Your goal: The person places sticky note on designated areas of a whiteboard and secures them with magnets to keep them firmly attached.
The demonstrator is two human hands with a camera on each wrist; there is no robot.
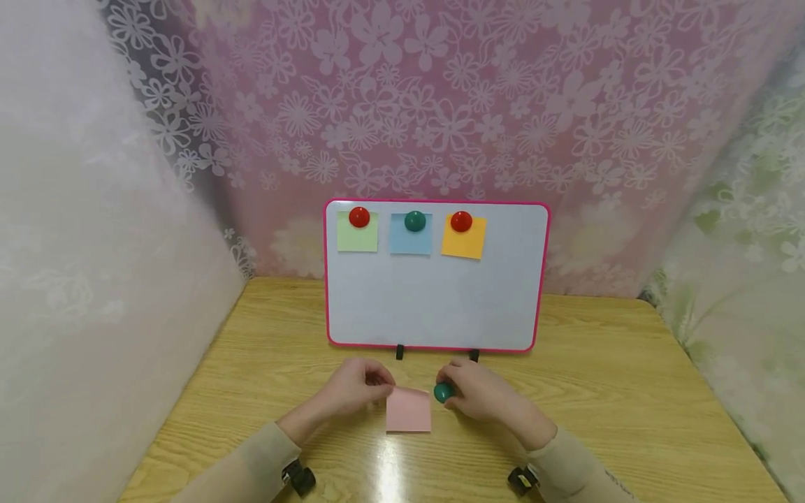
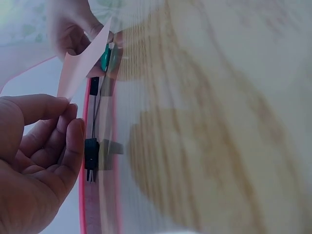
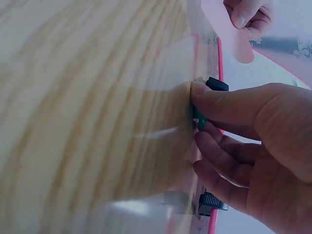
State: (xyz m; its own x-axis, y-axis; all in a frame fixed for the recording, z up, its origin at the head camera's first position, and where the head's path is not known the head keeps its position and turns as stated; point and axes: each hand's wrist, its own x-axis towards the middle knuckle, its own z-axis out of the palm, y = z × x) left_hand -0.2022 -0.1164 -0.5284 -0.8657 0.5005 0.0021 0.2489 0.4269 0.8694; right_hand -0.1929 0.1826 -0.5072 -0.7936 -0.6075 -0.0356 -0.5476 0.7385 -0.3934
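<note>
My left hand (image 1: 356,385) pinches a pink sticky note (image 1: 408,411) by its upper left corner. In the left wrist view the note (image 2: 83,66) is held up off the table between thumb and finger. To the right of the note, my right hand (image 1: 481,392) grips a green round magnet (image 1: 443,392) at the tabletop. The right wrist view shows the thumb and fingers around the magnet (image 3: 199,117), which is partly hidden by them. Both hands are in front of a pink-framed whiteboard (image 1: 434,300).
On the whiteboard hang a green note (image 1: 357,239) and an orange note (image 1: 464,241) under red magnets (image 1: 359,217), with a blue note (image 1: 411,242) under a green magnet (image 1: 415,221) between them. Black feet (image 1: 400,352) support the board on the wooden table (image 1: 604,391).
</note>
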